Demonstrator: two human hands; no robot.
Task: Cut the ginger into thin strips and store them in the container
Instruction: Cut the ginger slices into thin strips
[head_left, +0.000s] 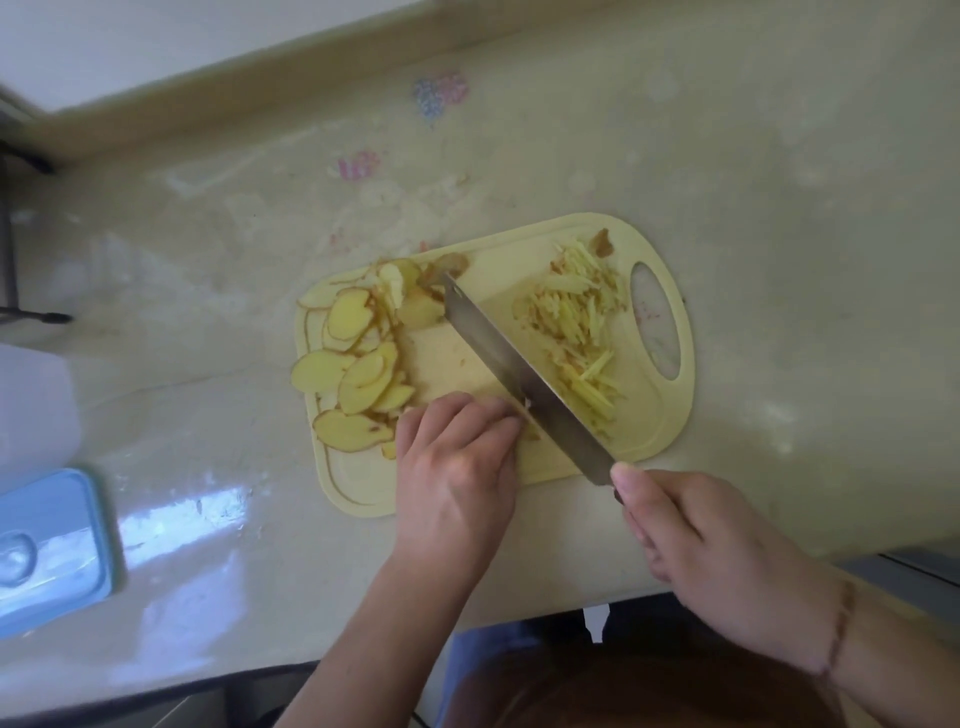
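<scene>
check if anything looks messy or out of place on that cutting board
Mostly tidy. The one oddity: some ginger slices overhang the left edge of the cutting board, so they could slip onto the counter. The cut strips lie in a loose pile to the right of the knife, all on the board.
</scene>
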